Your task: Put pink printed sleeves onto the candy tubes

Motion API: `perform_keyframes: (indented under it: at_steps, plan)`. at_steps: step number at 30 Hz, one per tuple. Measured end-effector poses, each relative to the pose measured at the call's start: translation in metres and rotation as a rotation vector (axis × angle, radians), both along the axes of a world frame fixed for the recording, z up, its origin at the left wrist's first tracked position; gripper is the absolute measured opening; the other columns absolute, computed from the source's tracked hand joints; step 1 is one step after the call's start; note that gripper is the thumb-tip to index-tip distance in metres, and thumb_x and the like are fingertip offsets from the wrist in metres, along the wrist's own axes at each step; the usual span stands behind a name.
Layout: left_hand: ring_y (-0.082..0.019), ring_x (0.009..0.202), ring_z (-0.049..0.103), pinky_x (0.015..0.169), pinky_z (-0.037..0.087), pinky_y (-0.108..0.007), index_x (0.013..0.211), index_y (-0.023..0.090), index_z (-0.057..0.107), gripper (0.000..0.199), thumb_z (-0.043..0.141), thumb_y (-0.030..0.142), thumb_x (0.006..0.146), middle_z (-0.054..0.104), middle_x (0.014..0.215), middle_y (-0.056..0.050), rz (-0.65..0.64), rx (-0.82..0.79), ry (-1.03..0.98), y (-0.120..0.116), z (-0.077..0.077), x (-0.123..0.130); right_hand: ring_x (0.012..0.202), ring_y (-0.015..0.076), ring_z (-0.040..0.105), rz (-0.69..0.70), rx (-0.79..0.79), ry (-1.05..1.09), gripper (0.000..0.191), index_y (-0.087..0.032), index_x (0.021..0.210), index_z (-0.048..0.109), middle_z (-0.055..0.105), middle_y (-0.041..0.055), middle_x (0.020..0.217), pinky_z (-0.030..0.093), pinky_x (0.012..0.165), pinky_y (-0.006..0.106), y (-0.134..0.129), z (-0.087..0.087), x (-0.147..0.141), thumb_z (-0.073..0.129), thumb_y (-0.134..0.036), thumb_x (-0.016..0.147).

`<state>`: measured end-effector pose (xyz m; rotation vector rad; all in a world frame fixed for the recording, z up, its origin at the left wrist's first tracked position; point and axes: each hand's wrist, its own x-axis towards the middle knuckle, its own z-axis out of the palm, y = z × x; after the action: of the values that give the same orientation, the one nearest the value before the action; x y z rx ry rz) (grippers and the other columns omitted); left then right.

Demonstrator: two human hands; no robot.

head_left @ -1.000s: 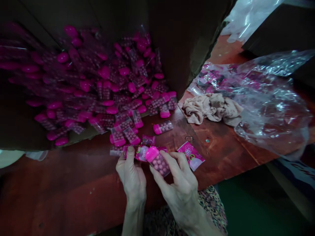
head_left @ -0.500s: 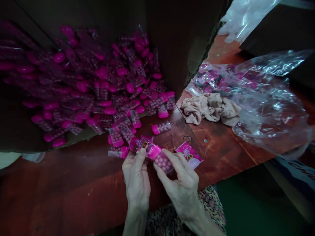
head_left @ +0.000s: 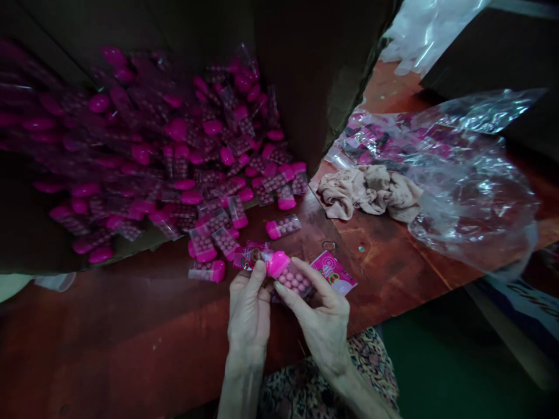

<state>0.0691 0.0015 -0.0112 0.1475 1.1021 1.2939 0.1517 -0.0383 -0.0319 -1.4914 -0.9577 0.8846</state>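
Observation:
Between my two hands is a clear candy container point(head_left: 296, 278) filled with round pink balls, its bright pink cap point(head_left: 278, 263) pointing up and left. My right hand point(head_left: 323, 317) grips the clear body between thumb and fingers. My left hand point(head_left: 250, 317) is pinched closed beside the cap, its thumb on the near end of a pink printed wrapper point(head_left: 252, 255). Fingers partly hide what lies beneath the thumb. A flat pink printed label point(head_left: 334, 272) lies on the table just beyond my right hand.
A large cardboard box point(head_left: 332, 87) lies open towards me, with many pink-capped containers point(head_left: 192, 196) spilling from it. Another filled container point(head_left: 283, 226) lies alone on the red-brown table point(head_left: 109, 331). A crumpled cloth point(head_left: 367, 192) and a clear plastic bag point(head_left: 471, 203) are at right.
My left thumb has shifted slightly right, closer to the container. The printed wrapper that lay along the cap has drawn away from it, and the cap now shows bare pink.

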Motion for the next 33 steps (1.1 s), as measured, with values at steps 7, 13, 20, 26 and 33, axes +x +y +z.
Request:
perform_keyframes:
  at_steps: [7,13,20,26,33]
  plan:
    - [-0.013,0.059,0.064,0.073,0.052,-0.03,0.062,0.014,0.069,0.018,0.082,0.024,0.054,0.071,0.063,-0.003,-0.002,-0.032,0.053,0.001,0.0,0.0,0.076,0.0169,0.068,-0.015,0.266,-0.316,0.036,-0.023,0.108,0.067,0.073,0.0034,0.09,0.058,0.073,0.029,0.002,0.002,0.002,0.067,-0.01,0.075]
    - [-0.025,0.083,0.067,0.08,0.051,-0.038,0.072,0.011,0.072,0.037,0.069,0.048,0.068,0.072,0.073,-0.012,-0.115,0.029,0.008,0.001,0.001,-0.001,0.076,0.0178,0.069,0.011,0.099,-0.036,0.032,-0.023,0.099,0.07,0.073,0.0016,0.088,0.059,0.071,0.029,-0.001,0.003,0.0,0.072,-0.013,0.07]
    - [-0.026,0.093,0.065,0.087,0.048,-0.04,0.085,0.014,0.073,0.034,0.065,0.045,0.073,0.073,0.086,-0.012,-0.122,0.051,-0.003,-0.003,0.003,0.004,0.076,0.0184,0.069,-0.019,0.099,-0.073,0.028,-0.024,0.098,0.071,0.073,0.0015,0.087,0.059,0.072,0.032,0.001,-0.002,0.005,0.071,-0.016,0.072]
    - [-0.027,0.09,0.067,0.084,0.05,-0.04,0.076,0.013,0.073,0.015,0.074,0.024,0.067,0.074,0.078,-0.011,-0.171,0.081,0.077,-0.002,0.006,0.007,0.075,0.0161,0.067,-0.023,0.236,-0.25,0.035,-0.026,0.106,0.068,0.072,0.001,0.087,0.058,0.07,0.029,0.001,-0.005,0.01,0.069,-0.011,0.074]
    - [-0.026,0.112,0.057,0.092,0.046,-0.037,0.102,0.019,0.067,0.032,0.071,0.027,0.071,0.071,0.102,-0.014,-0.262,0.218,-0.048,-0.008,0.006,-0.005,0.065,0.0165,0.068,0.037,0.186,-0.126,0.024,-0.027,0.098,0.072,0.073,0.0,0.077,0.059,0.058,0.027,0.001,0.012,0.015,0.069,-0.019,0.075]
